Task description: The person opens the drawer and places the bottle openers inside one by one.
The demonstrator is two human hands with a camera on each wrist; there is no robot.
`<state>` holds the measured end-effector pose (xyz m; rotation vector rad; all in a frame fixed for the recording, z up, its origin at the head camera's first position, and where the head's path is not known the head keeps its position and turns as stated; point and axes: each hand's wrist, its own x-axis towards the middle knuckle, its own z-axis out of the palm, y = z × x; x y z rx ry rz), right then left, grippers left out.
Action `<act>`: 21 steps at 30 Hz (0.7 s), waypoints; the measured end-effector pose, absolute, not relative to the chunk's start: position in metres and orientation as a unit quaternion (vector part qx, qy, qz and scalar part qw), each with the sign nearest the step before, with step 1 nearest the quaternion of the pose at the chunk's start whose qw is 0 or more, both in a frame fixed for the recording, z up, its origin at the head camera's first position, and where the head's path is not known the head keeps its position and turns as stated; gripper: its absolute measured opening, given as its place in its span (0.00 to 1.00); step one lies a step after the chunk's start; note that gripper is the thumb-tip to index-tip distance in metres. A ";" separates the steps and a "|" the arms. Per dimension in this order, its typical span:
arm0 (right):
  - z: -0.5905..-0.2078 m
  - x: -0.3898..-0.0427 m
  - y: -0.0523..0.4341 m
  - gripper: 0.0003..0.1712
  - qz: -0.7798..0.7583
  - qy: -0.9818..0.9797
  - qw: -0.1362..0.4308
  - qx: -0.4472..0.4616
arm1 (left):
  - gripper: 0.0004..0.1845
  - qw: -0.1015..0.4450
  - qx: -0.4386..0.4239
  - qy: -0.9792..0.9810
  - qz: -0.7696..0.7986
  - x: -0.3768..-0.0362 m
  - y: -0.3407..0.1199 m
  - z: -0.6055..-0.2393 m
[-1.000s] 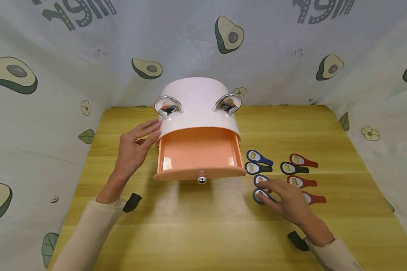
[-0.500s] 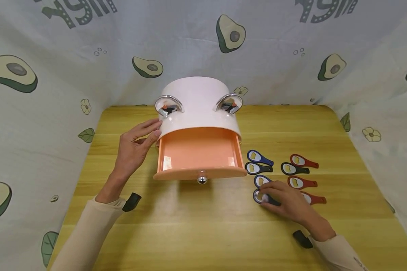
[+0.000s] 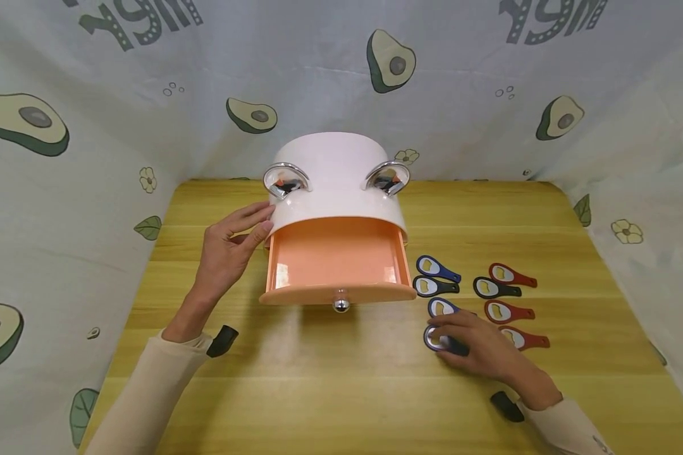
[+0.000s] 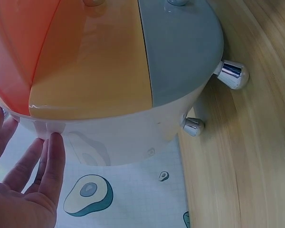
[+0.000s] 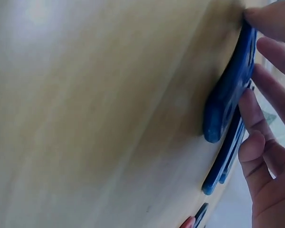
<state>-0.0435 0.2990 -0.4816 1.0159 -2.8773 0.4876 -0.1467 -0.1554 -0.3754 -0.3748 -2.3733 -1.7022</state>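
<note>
My left hand (image 3: 222, 256) touches the left side of a white drawer box (image 3: 332, 164) with its thumb and extended fingertips. The box's coral drawer (image 3: 338, 253) is pulled out and holds nothing. In the left wrist view a yellow drawer front (image 4: 90, 66) and a grey one (image 4: 183, 52) show beside it. My right hand (image 3: 480, 351) pinches a blue-rimmed bottle opener (image 5: 228, 90) at its edges, close over the table and nearest me in its column. Behind it lie another blue opener (image 3: 441, 307), a black one (image 3: 432, 286) and a blue one (image 3: 437, 268).
A second column on the right has red openers (image 3: 509, 311) and a black opener (image 3: 495, 287), partly beside my right hand. The drawer's silver knob (image 3: 341, 306) juts toward me. Patterned cloth (image 3: 319, 69) hangs behind the wooden table (image 3: 330, 404).
My right fingers have closed round the nearest blue opener, which has shifted slightly toward me, away from the one behind it. The left hand has stayed on the box.
</note>
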 end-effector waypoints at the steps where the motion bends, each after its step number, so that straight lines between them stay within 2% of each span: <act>1: -0.481 -0.044 0.299 0.21 0.160 -0.930 0.026 0.331 | 0.17 0.098 -0.127 -0.801 -0.576 -0.147 -0.156 -0.376; 8: -0.476 -0.047 0.295 0.21 0.163 -0.922 0.044 0.349 | 0.17 0.102 -0.129 -0.801 -0.576 -0.147 -0.154 -0.376; 13: -0.455 -0.055 0.291 0.23 0.160 -0.916 0.071 0.361 | 0.17 0.104 -0.133 -0.802 -0.573 -0.148 -0.154 -0.376; 16: -0.437 -0.061 0.290 0.16 0.160 -0.910 0.085 0.373 | 0.17 0.105 -0.133 -0.801 -0.574 -0.148 -0.154 -0.375; 17: -0.431 -0.063 0.289 0.16 0.161 -0.908 0.089 0.377 | 0.17 0.105 -0.132 -0.801 -0.574 -0.148 -0.154 -0.375; 21: -0.408 -0.074 0.286 0.30 0.177 -0.894 0.112 0.396 | 0.17 0.105 -0.134 -0.801 -0.573 -0.148 -0.155 -0.375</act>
